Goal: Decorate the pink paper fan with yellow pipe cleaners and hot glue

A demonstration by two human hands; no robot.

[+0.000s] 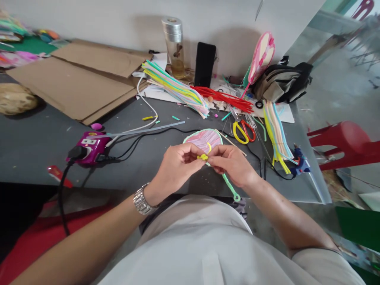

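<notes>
A small pink paper fan shape with a pale green rim is held low over the grey table, between my two hands. My left hand, with a metal wristwatch, pinches a yellow pipe cleaner against the fan's lower edge. My right hand grips the fan from the other side. A green pipe cleaner stem runs down from under my right hand and ends in a small loop. My fingers hide the fan's lower part.
Right of my hands lie yellow-and-red scissors, a blue glue gun and pipe cleaner bundles. A magenta power unit trails black cables at left. Cardboard sheets, a bottle, a phone and a bag stand behind.
</notes>
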